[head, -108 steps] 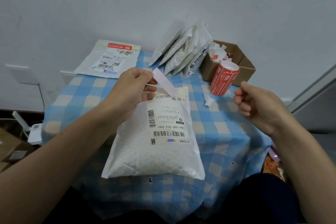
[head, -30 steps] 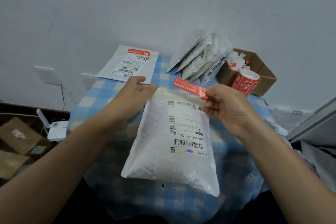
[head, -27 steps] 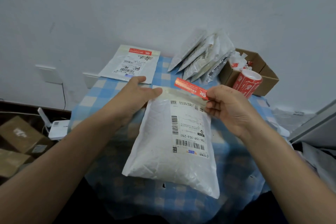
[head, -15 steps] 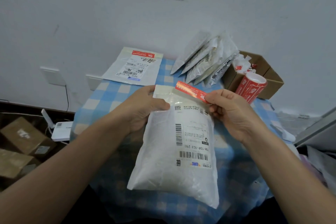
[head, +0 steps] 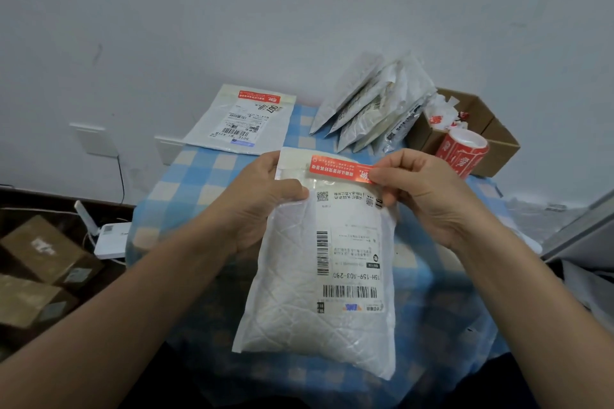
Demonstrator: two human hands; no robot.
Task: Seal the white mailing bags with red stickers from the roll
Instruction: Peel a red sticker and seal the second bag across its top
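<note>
A stuffed white mailing bag (head: 292, 279) with a shipping label lies on the blue checked tablecloth (head: 186, 186). My left hand (head: 262, 199) grips its top left corner, thumb pressed on the front. My right hand (head: 422, 189) pinches the right end of a red sticker (head: 335, 168), which lies across the bag's folded top flap. The red sticker roll (head: 461, 151) stands at the back right. A flat white bag (head: 246, 119) with a red sticker on its top leans on the wall behind.
Several unsealed white bags (head: 372, 106) lean against the wall at the back. A cardboard box (head: 481, 129) with peeled backing scraps sits beside the roll. Brown boxes (head: 40, 262) and a white router (head: 109, 236) lie on the floor to the left.
My right hand brought the red sticker down from above the bag onto its top flap. My left hand slid in and closed on the bag's top left corner.
</note>
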